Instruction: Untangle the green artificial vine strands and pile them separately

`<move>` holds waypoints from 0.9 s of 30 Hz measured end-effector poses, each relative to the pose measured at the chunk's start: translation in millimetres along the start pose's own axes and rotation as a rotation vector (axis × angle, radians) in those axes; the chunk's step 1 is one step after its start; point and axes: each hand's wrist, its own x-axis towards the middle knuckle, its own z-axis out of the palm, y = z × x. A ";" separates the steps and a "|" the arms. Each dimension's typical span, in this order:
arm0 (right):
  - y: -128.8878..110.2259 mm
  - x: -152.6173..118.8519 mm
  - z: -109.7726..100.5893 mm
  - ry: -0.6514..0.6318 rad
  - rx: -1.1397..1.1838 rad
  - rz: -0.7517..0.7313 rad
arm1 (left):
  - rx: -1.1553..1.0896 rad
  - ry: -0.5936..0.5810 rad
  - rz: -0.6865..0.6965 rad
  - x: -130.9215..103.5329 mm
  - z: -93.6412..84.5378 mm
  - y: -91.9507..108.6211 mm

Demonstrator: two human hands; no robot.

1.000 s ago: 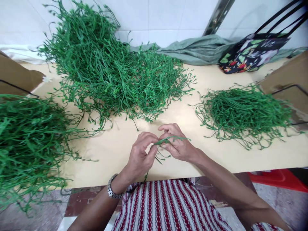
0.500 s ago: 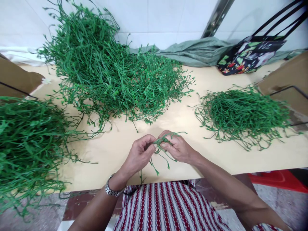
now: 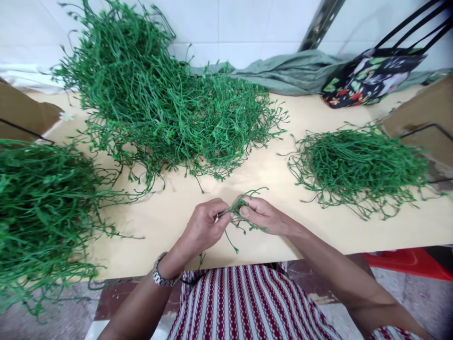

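Note:
Between my hands, above the front of the table, is a small bunch of thin green plastic stems (image 3: 235,207) with little bud-like tips. My left hand (image 3: 205,224), with a metal watch on its wrist, pinches the bunch between thumb and fingertips. My right hand (image 3: 262,215) is closed on the other side of it, thumb on top. Several stem ends stick out past the fingers and hang below. Where the stems meet inside the fingers is partly hidden.
A large heap of green stems (image 3: 152,104) lies at the back, another pile (image 3: 38,208) at the left, and a smaller pile (image 3: 361,165) at the right. A flowered bag (image 3: 371,78) leans by the wall. Brown cardboard (image 3: 424,118) stands at the right on the table (image 3: 148,245).
The stems between my hands have turned, and their hanging ends point differently. My right hand has shifted slightly to the right; both hands keep hold.

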 end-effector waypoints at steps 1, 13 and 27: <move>0.0 -0.3 0.5 -0.018 0.022 0.017 | 0.053 0.013 0.008 -0.7 1.1 0.5; -4.6 -0.2 -0.8 0.042 -0.274 -0.169 | 0.019 -0.184 -0.016 -0.6 -11.3 6.6; -33.6 -25.3 -11.1 -0.260 -0.516 -0.291 | -0.386 -0.637 -0.294 -17.1 -31.8 24.6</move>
